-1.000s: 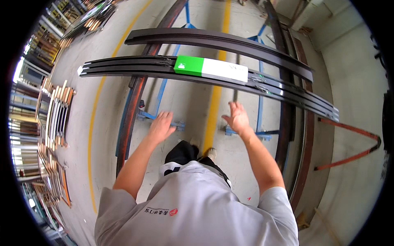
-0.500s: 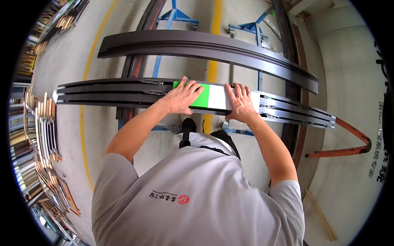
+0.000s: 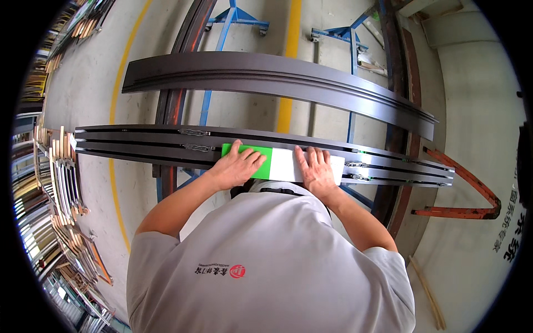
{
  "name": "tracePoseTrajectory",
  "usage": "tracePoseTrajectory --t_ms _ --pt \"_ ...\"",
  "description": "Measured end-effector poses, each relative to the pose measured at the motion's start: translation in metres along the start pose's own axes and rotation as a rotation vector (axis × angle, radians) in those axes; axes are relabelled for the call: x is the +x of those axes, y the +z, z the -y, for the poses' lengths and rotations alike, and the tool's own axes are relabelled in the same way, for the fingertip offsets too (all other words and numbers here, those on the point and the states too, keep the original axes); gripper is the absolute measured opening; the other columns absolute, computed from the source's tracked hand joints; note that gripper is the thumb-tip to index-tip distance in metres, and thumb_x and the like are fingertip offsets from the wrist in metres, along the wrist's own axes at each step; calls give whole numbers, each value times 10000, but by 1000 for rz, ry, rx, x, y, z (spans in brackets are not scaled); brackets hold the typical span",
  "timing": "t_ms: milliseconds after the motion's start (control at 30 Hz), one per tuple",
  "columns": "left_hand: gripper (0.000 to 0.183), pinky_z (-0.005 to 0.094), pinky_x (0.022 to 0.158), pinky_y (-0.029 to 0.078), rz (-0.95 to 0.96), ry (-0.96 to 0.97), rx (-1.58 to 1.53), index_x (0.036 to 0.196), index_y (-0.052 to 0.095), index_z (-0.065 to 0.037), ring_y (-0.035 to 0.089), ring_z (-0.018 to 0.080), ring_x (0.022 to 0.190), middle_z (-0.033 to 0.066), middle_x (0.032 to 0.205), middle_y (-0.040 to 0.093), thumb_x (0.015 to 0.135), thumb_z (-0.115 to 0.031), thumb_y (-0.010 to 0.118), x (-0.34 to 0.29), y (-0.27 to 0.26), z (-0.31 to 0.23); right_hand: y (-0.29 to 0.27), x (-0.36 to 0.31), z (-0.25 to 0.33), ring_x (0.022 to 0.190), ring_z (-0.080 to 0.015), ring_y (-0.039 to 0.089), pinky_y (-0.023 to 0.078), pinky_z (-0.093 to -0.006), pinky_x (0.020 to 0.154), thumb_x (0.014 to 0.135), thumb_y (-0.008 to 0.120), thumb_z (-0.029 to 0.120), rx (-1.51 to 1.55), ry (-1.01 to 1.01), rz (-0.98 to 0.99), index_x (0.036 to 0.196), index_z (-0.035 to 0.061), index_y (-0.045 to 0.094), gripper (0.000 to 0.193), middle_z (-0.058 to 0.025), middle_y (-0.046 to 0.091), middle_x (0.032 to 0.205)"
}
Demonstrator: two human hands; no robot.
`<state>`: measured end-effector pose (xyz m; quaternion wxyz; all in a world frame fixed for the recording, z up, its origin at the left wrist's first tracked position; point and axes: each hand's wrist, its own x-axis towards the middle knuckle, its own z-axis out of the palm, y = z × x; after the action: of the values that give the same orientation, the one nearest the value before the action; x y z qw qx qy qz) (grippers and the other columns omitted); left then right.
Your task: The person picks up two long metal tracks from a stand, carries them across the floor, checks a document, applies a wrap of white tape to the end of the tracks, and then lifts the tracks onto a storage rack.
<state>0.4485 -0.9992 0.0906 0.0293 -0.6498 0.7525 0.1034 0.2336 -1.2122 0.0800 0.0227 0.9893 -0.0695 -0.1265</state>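
Observation:
A flat rectangular sheet [image 3: 284, 165], green at its left end and white on the rest, lies along the near side of a long dark grey metal profile [image 3: 150, 143]. My left hand [image 3: 237, 165] is on the green end, fingers bent over the top and thumb hidden. On the white part rests my right hand [image 3: 318, 169], its fingers pointing away from me and its thumb out of sight. Both hands hold the sheet near my waist. Small metal fittings [image 3: 199, 147] sit in the profile's slots on either side of the sheet.
A second dark profile [image 3: 266, 75] lies parallel, farther off. Both rest across dark rails [image 3: 173, 102] above blue wheeled stands [image 3: 237, 16]. An orange-red V-shaped bracket [image 3: 472, 186] stands at the right by the pale wall. Racks of long strips [image 3: 58, 166] line the left.
The sheet has shifted toward me over the near part of the profile, with both hands on it. My torso has leaned forward, covering my legs and feet.

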Motion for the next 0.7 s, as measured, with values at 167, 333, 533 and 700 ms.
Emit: tracePoseTrajectory --t_ms 167,333,533,700 --pt "827 610 1126 304 83 -44 -73 1433 422 -30 514 242 1242 87 1276 523 766 -340 800 1 -2 -1 -38 40 -75 1364 -383 411 327 -617 1115 651 902 445 377 -92 108 1371 67 568 879 -231 459 1451" --pt "867 641 1136 269 66 -84 -254 1424 385 28 482 323 1273 155 1330 483 786 -411 773 -2 -20 -2 -16 144 -175 1315 -397 458 394 -526 1078 838 755 261 233 268 -324 1387 45 510 639 -194 518 1393" --pt "589 549 1101 345 -482 -457 -425 1255 515 50 531 393 1156 216 1181 572 763 -190 731 -18 -23 -34 10 151 -197 1341 -379 426 366 -542 1077 887 690 264 172 130 -399 1282 53 615 454 -164 514 1405" --pt "520 498 1036 412 -682 -686 -506 1200 542 60 546 417 1076 233 1123 581 735 -92 719 -27 -6 -75 13 151 -200 1206 -338 534 425 -482 1011 852 708 196 179 45 -512 1136 75 682 310 -101 631 1223"
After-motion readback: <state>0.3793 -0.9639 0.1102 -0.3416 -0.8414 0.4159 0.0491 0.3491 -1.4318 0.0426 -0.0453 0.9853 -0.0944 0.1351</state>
